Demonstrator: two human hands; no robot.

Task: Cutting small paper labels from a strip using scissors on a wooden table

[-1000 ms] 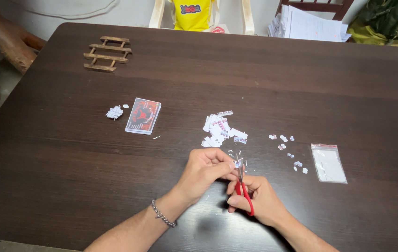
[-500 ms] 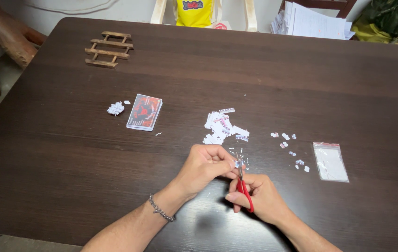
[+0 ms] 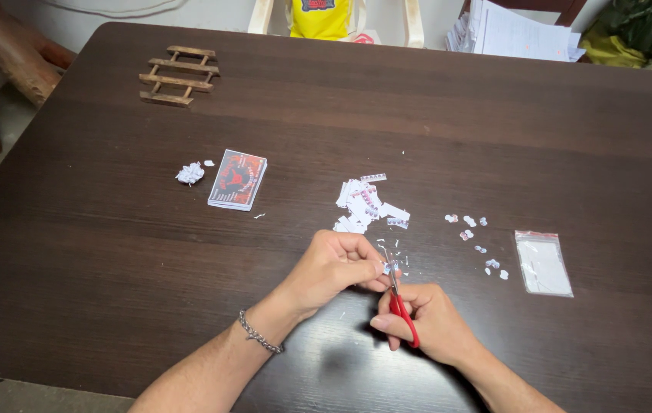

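- Left hand point(image 3: 339, 265) pinches a tiny paper scrap point(image 3: 388, 267) at its fingertips, low on the dark table point(image 3: 112, 291).
- Right hand point(image 3: 430, 320) grips red-handled scissors point(image 3: 397, 294), blades up against that scrap.
- Just beyond, a heap of white cuttings point(image 3: 365, 204) with red marks; small trimmed bits point(image 3: 473, 233) scattered to the right.
- Further right, a clear zip bag point(image 3: 543, 262) with a red strip on top, lying flat.
- Left side: a red-and-black card pack point(image 3: 238, 179), a crumpled paper ball point(image 3: 189, 173) just beside it.
- Far corner: a wooden slatted trivet point(image 3: 178, 74).
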